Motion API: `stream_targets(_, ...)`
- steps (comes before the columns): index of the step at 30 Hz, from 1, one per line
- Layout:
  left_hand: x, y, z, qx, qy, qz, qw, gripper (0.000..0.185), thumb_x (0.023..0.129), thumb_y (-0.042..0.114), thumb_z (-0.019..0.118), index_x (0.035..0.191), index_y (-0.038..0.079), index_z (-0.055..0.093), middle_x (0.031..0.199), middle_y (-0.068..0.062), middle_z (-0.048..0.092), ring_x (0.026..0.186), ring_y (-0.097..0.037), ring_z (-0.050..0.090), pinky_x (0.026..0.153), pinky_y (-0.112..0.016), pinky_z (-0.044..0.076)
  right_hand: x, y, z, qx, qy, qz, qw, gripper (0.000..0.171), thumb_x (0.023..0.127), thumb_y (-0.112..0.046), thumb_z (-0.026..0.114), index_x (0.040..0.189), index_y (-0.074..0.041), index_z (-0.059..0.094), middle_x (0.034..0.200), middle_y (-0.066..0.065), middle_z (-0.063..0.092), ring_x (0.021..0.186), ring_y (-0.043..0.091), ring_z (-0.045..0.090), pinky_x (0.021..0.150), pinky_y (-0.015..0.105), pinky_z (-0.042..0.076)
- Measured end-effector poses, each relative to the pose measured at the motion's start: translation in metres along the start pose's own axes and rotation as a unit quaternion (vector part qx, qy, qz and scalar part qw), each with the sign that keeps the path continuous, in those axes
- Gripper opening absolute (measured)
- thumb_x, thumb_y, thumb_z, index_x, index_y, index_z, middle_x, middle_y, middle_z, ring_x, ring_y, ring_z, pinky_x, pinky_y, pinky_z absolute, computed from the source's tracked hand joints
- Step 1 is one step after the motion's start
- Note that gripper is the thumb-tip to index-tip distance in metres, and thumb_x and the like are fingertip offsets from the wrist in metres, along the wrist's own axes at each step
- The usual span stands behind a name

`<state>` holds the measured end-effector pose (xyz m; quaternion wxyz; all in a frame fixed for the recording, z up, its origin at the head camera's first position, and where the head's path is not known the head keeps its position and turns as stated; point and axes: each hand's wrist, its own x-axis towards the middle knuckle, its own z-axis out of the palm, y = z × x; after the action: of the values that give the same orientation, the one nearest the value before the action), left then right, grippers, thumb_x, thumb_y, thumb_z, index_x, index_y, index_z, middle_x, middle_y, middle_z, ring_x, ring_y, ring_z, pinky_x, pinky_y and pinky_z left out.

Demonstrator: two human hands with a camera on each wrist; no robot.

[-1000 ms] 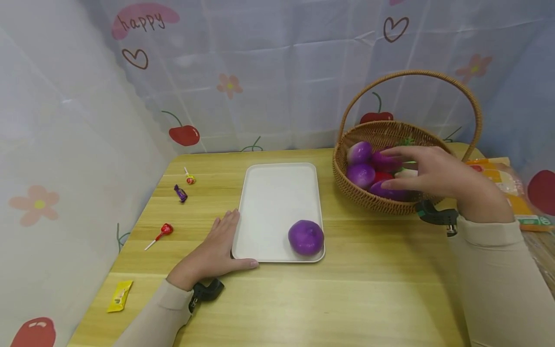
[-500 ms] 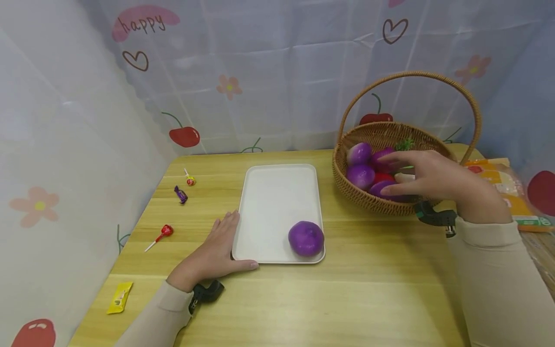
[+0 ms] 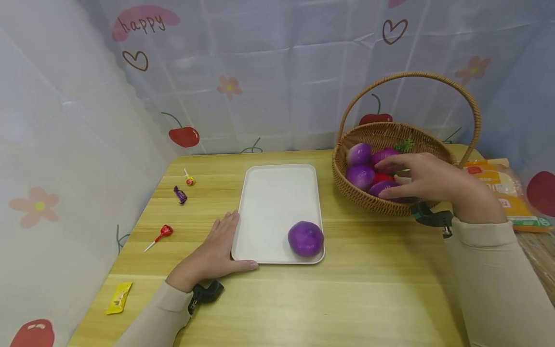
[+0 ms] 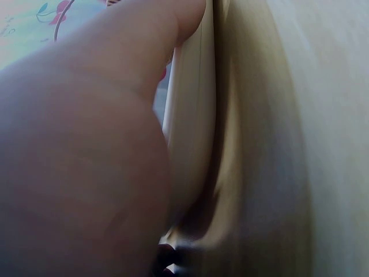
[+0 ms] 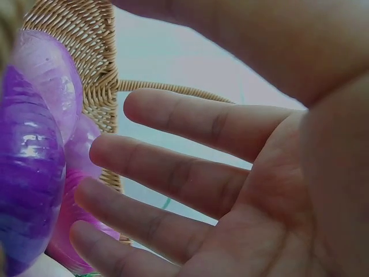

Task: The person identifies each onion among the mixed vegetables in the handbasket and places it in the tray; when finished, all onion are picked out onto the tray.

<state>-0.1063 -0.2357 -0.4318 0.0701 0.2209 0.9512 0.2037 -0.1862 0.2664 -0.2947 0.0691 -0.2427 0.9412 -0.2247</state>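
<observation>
Fingers of the right hand point(image 3: 427, 180) are being held spread, grasping nothing, directly over the purple onions point(image 3: 383, 189) in the basket point(image 3: 347, 180); left hand point(image 3: 217, 250) is being rested flat against the tray point(image 3: 277, 202).

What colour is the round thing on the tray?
Solid purple onion; it shows best in the head view.

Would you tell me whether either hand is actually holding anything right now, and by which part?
Nothing is held. The right hand hovers open over the purple onions in the basket; the left hand rests flat against the tray's edge.
</observation>
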Motion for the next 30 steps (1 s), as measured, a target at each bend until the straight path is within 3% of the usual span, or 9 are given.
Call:
stream_targets(21, -0.0015, 0.0031, -0.0018, -0.011, -0.004, -0.001, 0.9999, 0.139, 0.079, 0.084, 0.069, 0.166, -0.005, 0.008, 0.173, -0.021, 0.008, 0.158, -0.037, 0.005, 0.125, -0.054, 0.002, 0.0004, 0.0037, -0.0009, 0.014, -0.038, -0.003, 0.999, 0.060, 0.091, -0.035, 0.086, 0.138, -0.004, 0.066, 0.137, 0.024, 0.063, 0.115, 0.046, 0.067, 0.095, 0.059, 0.055)
stream_targets(30, -0.0008, 0.0018, -0.0002, -0.006, -0.005, -0.004, 1.0000, 0.140, 0.079, 0.086, 0.068, 0.166, -0.004, 0.007, 0.173, -0.019, 0.007, 0.159, -0.034, 0.004, 0.125, -0.053, 0.002, 0.0002, 0.0068, 0.0015, 0.019, -0.048, -0.003, 0.999, 0.056, 0.091, -0.026, 0.086, 0.137, -0.001, 0.065, 0.130, 0.024, 0.066, 0.110, 0.044, 0.070, 0.093, 0.059, 0.056)
